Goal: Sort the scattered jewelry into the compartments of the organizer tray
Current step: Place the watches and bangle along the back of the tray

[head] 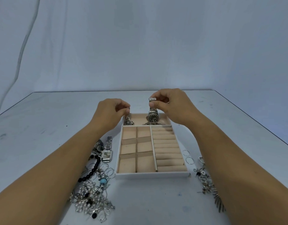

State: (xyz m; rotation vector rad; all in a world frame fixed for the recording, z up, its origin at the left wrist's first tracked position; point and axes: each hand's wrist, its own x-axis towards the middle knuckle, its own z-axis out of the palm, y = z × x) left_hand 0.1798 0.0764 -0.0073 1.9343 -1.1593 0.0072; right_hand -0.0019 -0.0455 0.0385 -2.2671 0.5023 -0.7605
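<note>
A white organizer tray [151, 174] with beige lining lies in the middle of the table. My left hand [110, 113] pinches the strap of a small dark-faced watch [128, 121], which hangs into the left end of the tray's long far compartment. My right hand [171, 104] pinches the metal band of a larger dark-faced watch [152, 116], which hangs over the same compartment, further right. A chain lies under it. The square compartments and the ring rolls hold nothing.
A heap of jewelry [93, 190] lies left of the tray, with a silver square-faced watch [107, 154] and a black bead bracelet [91, 169]. Thin hoops [188, 157] and charm pieces [203, 177] lie to the right. The table's far edge runs just behind my hands.
</note>
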